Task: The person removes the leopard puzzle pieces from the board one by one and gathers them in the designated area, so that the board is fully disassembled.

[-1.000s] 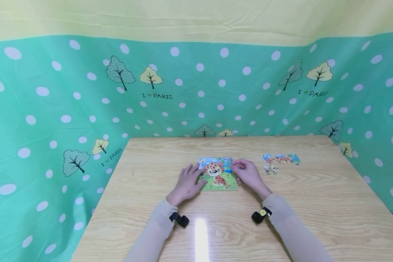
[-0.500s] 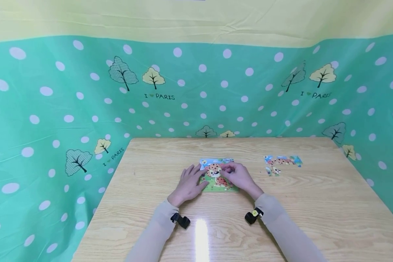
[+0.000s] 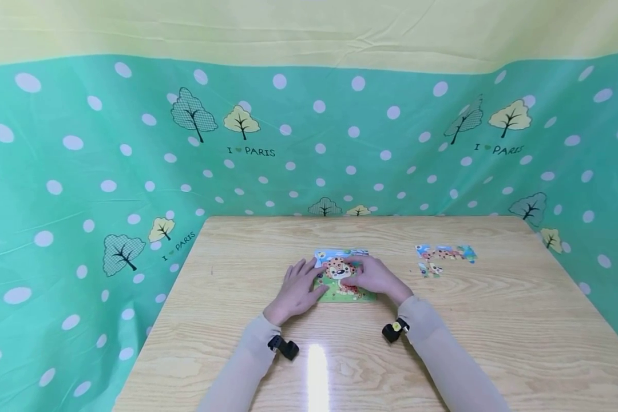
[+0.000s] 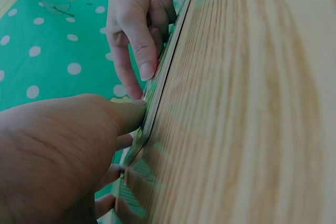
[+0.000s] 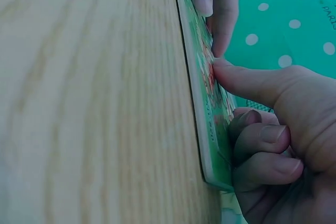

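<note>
A flat jigsaw puzzle (image 3: 335, 294) with a spotted leopard cub on green grass under blue sky lies on the table. My left hand (image 3: 294, 289) rests on its left side with the fingers spread. The right hand (image 3: 376, 277) reaches over from the right, thumb and index finger set apart on the leopard picture. In the right wrist view, the straight thumb (image 5: 244, 80) touches the puzzle's face while the other fingers curl beside its edge. No loose piece shows in this hand, though the fingers hide part of the picture.
Several loose puzzle pieces (image 3: 445, 253) lie to the right of the puzzle, some in a row. The wooden table (image 3: 237, 252) ends at the back against a green dotted curtain (image 3: 268, 171). Black wrist cameras (image 3: 288, 349) sit on both sleeves.
The right hand has moved left from the puzzle's right edge onto the leopard picture. Its thumb and index finger, earlier close together, now stand apart. The left hand stays in place.
</note>
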`<state>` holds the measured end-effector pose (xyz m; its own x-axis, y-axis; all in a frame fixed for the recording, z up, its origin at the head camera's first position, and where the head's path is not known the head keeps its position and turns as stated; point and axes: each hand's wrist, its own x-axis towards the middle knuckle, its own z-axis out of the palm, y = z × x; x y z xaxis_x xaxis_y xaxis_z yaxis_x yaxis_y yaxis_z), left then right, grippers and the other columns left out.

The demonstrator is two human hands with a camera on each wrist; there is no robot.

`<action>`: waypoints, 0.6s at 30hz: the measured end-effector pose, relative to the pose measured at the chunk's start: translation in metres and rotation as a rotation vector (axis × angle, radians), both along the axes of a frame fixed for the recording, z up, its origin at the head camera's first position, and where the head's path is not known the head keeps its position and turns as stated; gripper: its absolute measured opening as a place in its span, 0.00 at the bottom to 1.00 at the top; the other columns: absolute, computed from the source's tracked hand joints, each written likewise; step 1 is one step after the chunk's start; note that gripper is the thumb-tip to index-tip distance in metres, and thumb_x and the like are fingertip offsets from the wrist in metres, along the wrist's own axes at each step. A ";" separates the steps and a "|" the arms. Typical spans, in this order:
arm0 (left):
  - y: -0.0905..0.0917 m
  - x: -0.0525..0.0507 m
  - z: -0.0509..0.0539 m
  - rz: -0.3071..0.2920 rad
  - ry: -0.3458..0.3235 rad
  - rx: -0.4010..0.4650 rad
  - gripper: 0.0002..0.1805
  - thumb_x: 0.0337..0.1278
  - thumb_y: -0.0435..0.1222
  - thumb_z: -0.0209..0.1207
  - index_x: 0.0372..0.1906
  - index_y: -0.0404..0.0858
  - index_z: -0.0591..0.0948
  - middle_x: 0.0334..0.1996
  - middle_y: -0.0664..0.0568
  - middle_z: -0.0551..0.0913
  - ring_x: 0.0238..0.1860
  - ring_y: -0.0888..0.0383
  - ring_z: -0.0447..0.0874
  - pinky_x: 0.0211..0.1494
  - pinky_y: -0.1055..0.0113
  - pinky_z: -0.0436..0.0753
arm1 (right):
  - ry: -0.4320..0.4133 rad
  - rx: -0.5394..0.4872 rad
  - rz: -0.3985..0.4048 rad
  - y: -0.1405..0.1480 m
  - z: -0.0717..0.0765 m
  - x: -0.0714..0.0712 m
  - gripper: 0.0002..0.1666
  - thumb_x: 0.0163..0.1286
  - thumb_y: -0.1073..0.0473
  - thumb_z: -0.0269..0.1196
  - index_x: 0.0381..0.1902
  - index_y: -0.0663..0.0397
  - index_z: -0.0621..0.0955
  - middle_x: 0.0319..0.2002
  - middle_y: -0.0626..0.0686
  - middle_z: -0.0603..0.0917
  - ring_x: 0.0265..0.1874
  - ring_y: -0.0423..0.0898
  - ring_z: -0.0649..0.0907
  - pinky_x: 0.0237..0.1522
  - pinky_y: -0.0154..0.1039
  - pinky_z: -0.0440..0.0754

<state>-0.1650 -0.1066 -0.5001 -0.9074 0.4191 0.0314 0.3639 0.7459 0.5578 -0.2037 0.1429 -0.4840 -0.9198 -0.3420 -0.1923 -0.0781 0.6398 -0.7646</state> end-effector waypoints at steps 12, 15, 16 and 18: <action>-0.001 -0.001 -0.001 -0.009 0.009 0.011 0.31 0.81 0.50 0.53 0.80 0.44 0.70 0.85 0.38 0.59 0.85 0.31 0.50 0.85 0.28 0.45 | 0.003 -0.005 -0.027 -0.002 -0.003 -0.001 0.40 0.66 0.51 0.77 0.74 0.49 0.78 0.18 0.44 0.71 0.16 0.42 0.68 0.21 0.35 0.67; -0.001 0.000 -0.001 -0.010 0.006 0.014 0.31 0.81 0.50 0.53 0.80 0.44 0.70 0.85 0.38 0.58 0.85 0.31 0.49 0.85 0.28 0.45 | 0.010 -0.017 -0.034 -0.002 -0.004 -0.001 0.39 0.65 0.52 0.78 0.73 0.49 0.78 0.18 0.44 0.72 0.16 0.42 0.69 0.21 0.35 0.68; -0.001 0.000 0.000 -0.010 0.005 0.015 0.31 0.81 0.50 0.53 0.80 0.44 0.70 0.85 0.38 0.58 0.85 0.31 0.49 0.85 0.28 0.44 | 0.013 -0.019 -0.037 -0.002 -0.004 -0.001 0.39 0.65 0.51 0.78 0.73 0.48 0.78 0.18 0.44 0.72 0.16 0.41 0.69 0.22 0.35 0.68; -0.001 0.000 -0.001 -0.010 0.005 0.014 0.31 0.81 0.50 0.53 0.80 0.44 0.70 0.85 0.38 0.58 0.85 0.31 0.49 0.85 0.28 0.45 | 0.024 -0.022 -0.039 -0.001 -0.005 0.000 0.39 0.65 0.51 0.78 0.72 0.48 0.78 0.19 0.44 0.73 0.17 0.41 0.70 0.22 0.35 0.69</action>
<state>-0.1647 -0.1073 -0.5008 -0.9031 0.4273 0.0419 0.3738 0.7345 0.5664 -0.2042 0.1416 -0.4894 -0.9366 -0.3101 -0.1631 -0.0718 0.6255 -0.7769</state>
